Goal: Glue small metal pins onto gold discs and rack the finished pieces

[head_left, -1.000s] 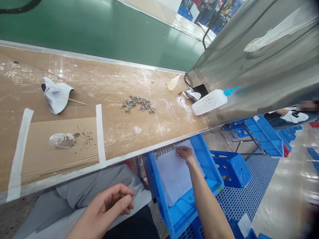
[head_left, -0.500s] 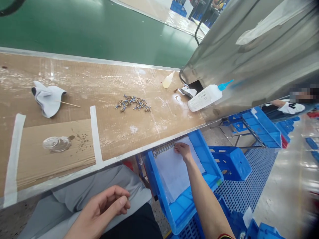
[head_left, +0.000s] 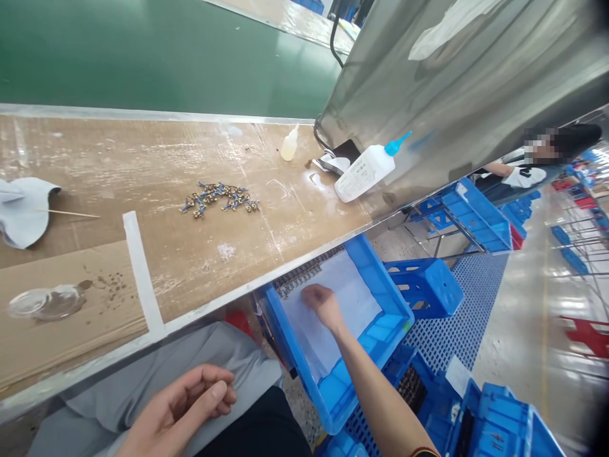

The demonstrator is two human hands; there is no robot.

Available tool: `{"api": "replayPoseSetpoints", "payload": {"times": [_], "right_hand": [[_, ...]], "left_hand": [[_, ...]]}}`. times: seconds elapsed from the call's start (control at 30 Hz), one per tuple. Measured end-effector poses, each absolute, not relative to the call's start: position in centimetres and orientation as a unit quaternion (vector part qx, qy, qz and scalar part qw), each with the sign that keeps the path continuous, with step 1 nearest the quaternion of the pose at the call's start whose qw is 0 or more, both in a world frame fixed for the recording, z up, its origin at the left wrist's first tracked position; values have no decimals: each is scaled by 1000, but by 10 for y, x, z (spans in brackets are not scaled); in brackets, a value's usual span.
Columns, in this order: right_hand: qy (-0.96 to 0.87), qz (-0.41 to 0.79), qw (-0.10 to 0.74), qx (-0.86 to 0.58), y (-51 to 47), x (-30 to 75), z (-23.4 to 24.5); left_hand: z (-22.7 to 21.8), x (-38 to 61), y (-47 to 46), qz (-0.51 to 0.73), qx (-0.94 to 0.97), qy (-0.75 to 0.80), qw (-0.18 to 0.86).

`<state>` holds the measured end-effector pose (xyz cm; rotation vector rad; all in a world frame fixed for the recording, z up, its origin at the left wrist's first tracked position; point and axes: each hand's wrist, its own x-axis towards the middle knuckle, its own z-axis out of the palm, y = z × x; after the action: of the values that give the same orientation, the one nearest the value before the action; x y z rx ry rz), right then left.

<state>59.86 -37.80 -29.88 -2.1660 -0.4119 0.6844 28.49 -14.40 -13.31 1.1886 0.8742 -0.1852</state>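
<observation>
My right hand [head_left: 320, 303] reaches into a blue plastic bin [head_left: 399, 311], over the white paper sheet [head_left: 354, 295] lining it. Its fingers are curled together, slightly blurred; whatever is between them is hidden. Just beyond the fingertips, small metal parts [head_left: 304, 274] stand in rows along the bin's table-side end. My left hand [head_left: 190, 403] hovers above my lap, fingers loosely curled, thumb a little apart, nothing visible in it. A loose pile of small brass-coloured and blue parts [head_left: 221, 198] lies on the cardboard-covered table [head_left: 190, 266].
A white bottle with blue nozzle [head_left: 366, 171] leans by the metal panel [head_left: 428, 108], near a small dropper bottle [head_left: 289, 145]. Leftward lie a cloth with a thin stick [head_left: 26, 209] and a clear small dish [head_left: 47, 301]. A blue stool [head_left: 428, 285] stands right; another person [head_left: 518, 174] sits beyond.
My right hand has drawn back slightly from the rows of metal parts, over the paper. The view has shifted rightward. My left hand keeps its curled pose.
</observation>
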Motion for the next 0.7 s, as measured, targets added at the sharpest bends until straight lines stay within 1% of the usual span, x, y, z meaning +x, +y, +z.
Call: {"api": "replayPoseSetpoints", "payload": {"times": [0.17, 0.4, 0.7], "right_hand": [[-282, 209, 357, -866, -358, 549, -294], [-381, 166, 288, -862, -350, 554, -294], [-412, 147, 267, -859, -348, 558, -300]], "left_hand": [[-132, 288, -147, -85, 536, 400, 738], [-132, 287, -148, -81, 538, 396, 740], [-127, 291, -149, -59, 524, 406, 746]]}}
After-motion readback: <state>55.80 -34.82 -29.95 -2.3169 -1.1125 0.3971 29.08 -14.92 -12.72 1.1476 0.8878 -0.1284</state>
